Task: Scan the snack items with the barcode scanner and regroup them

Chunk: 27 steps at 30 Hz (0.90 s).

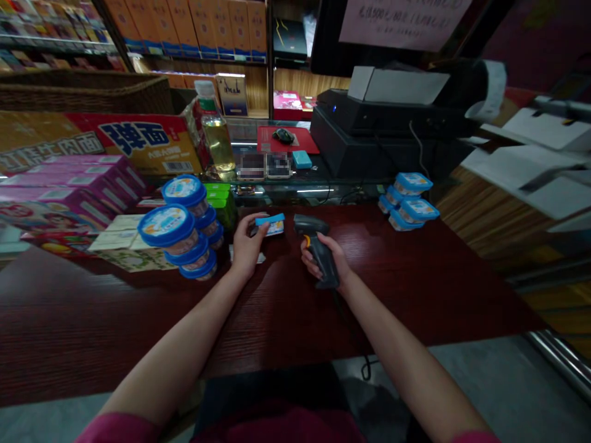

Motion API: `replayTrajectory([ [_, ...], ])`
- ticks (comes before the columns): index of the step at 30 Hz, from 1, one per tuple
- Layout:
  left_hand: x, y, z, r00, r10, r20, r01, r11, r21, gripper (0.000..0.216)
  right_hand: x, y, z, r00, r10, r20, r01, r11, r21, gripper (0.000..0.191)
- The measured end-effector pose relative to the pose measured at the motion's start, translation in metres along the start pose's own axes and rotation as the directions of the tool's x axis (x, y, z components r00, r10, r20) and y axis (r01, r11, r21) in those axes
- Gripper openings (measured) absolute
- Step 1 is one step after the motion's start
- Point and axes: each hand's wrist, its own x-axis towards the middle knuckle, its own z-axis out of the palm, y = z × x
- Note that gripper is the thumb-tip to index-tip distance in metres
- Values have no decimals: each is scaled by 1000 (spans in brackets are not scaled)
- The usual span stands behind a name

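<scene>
My left hand [247,244] is closed on a small blue-lidded plastic tub [276,226], tilted on its side above the dark red table [277,320]. Fingers of my right hand [333,258] wrap round the handle of a black barcode scanner [323,252] with an orange trigger. The scanner's head faces left toward the tub, with a gap between them. Left of my left hand stand stacked round tubs with blue lids [168,224]. Stacked rectangular blue-lidded tubs [410,200] sit at the far right of the table. White paper [261,258] lies partly hidden under my left hand.
Pink boxes [83,191], pale cartons [133,246] and green boxes [220,200] crowd the left side. Behind them stands a bottle of yellowish liquid [217,138]. A black register unit [369,144] is at the back right. The scanner's cable [348,323] hangs toward the front edge.
</scene>
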Motion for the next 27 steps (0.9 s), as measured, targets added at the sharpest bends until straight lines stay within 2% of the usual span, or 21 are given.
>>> replayTrajectory([
  [3, 1, 4, -3, 967, 256, 4, -242, 907, 344, 24, 0, -1, 2, 999, -37, -34, 37, 999, -16, 41],
  [5, -1, 5, -3, 953, 294, 76, -295, 836, 462, 26, 1, -3, 2, 995, -65, -70, 64, 998, -25, 41],
  [7, -4, 5, -4, 947, 268, 175, -320, 799, 510, 33, 0, -4, 1, 990, -90, -106, 87, 996, -29, 40],
  [9, -8, 6, -5, 925, 225, 306, -358, 782, 510, 48, -1, -7, -1, 984, -113, -136, 110, 994, -30, 40],
  [12, -11, 10, -11, 856, 173, 487, -418, 787, 454, 73, -5, -10, -3, 969, -155, -191, 152, 988, -32, 40],
  [16, -4, 8, -17, 833, 145, 534, -415, 803, 428, 98, -10, -15, -5, 946, -214, -242, 215, 976, -25, 39],
  [18, 3, 4, -17, 803, 122, 584, -411, 823, 393, 108, -10, -16, -6, 938, -227, -264, 227, 973, -29, 39],
  [20, 9, -1, -16, 743, 84, 663, -381, 868, 317, 106, -10, -16, -6, 931, -225, -288, 224, 974, -39, 40],
  [22, 12, -5, -13, 715, 57, 696, -330, 906, 265, 101, -10, -16, -6, 929, -221, -297, 220, 975, -37, 39],
  [24, 13, -7, -10, 753, 50, 656, -317, 901, 296, 95, -9, -15, -5, 932, -218, -291, 219, 975, -26, 38],
  [27, 9, -9, -7, 874, 68, 480, -323, 821, 471, 78, -9, -15, -4, 936, -212, -281, 216, 976, -18, 37],
])
